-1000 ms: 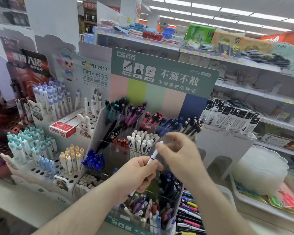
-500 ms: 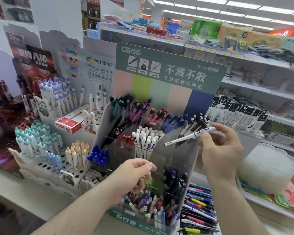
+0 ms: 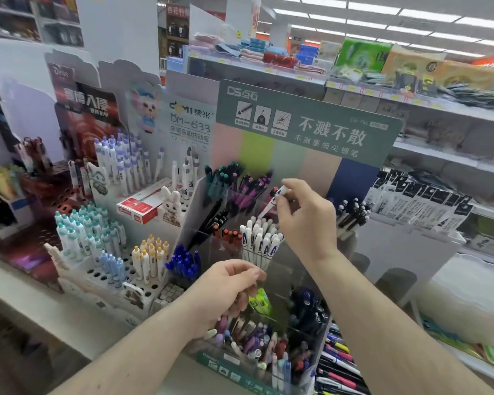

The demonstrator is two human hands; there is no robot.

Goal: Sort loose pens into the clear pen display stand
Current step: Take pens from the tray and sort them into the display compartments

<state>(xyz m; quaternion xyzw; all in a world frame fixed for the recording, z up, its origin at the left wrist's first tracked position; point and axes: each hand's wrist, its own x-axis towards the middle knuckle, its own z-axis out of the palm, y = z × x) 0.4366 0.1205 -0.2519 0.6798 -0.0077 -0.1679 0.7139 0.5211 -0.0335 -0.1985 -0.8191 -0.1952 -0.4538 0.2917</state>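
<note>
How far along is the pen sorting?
Partway. Done: the stand's upper compartments hold grouped pens, like the white pens. In hand: the right hand pinches a white pen above that group. Left: the left hand is over the mixed pens in front.

The green header card (image 3: 308,121) on the clear pen stand reads "DS点石", big "不溅不散", a smaller line "不溅墨细尖钢笔" under it, plus "DS-756" up in its corner. Next to it, the bunny display card (image 3: 187,121) says "DOMI 東米" and "DM-633"; everything else is too blurry to read.
</note>
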